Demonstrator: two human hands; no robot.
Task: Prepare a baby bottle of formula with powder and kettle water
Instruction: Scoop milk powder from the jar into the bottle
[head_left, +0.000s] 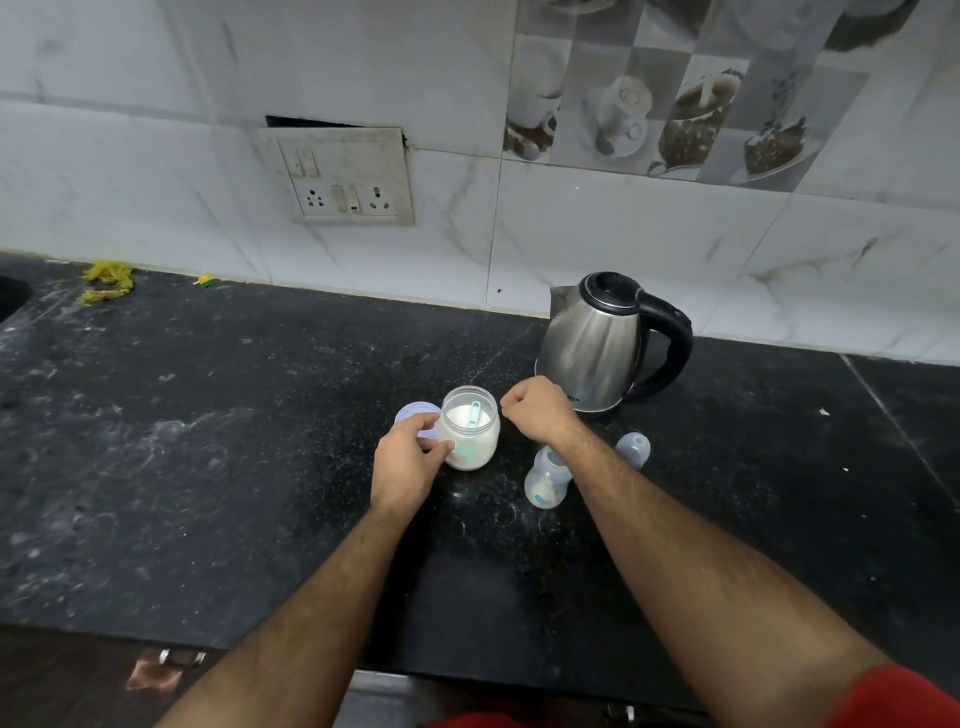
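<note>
An open clear jar of white powder (475, 436) stands on the black counter (208, 467), with a light blue scoop (474, 414) resting in the powder. My left hand (408, 462) grips the jar's left side. Just behind that hand lies the jar's pale purple lid (413, 413). My right hand (535, 413) hovers beside the jar's right rim with its fingers curled shut and nothing visible in them. The open baby bottle (545, 480) stands under my right forearm. Its cap with the teat (635, 448) lies to the right. The steel kettle (597, 348) stands behind.
A tiled wall with a socket panel (343, 179) runs along the back of the counter. Yellow scraps (106, 280) lie at the far left beside a sink edge (13, 296). The counter's front edge (260, 644) is close to my body.
</note>
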